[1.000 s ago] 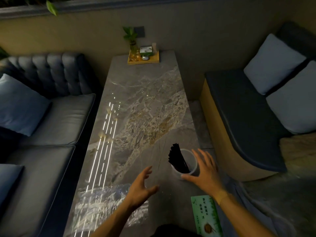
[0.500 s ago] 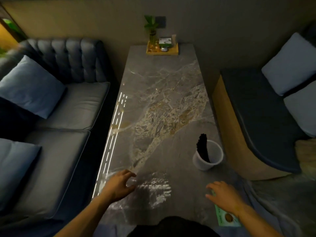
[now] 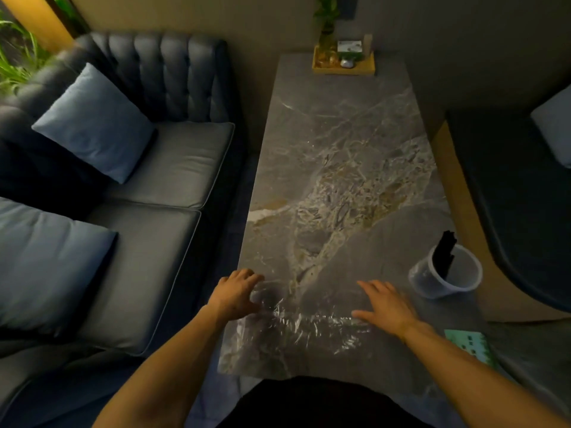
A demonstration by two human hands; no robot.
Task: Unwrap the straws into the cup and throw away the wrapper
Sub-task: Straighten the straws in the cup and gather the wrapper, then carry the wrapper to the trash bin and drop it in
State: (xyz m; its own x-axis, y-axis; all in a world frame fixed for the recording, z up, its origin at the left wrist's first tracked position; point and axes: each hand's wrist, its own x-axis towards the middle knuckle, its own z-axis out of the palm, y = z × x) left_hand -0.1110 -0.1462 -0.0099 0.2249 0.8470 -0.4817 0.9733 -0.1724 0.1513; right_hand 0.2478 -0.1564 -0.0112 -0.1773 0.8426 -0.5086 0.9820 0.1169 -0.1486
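While the black straws (image 3: 444, 254) stand in the cup (image 3: 445, 274), the left hand (image 3: 234, 293) grips the clear wrapper (image 3: 296, 322) and the right hand (image 3: 384, 307) lies flat, fingers loose, on the bench (image 3: 340, 134).

Dim room: marble table (image 3: 340, 143) between tufted grey sofa (image 3: 160, 162) and cushioned bench (image 3: 509, 186).

Bare forearms, no sleeves; dark top (image 3: 309, 403)

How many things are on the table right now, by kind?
Cup holding black straws: 1
Clear wrapper: 1
Green card: 1
Wooden tray with small items: 1
Hands, left and right: 2
Total: 6
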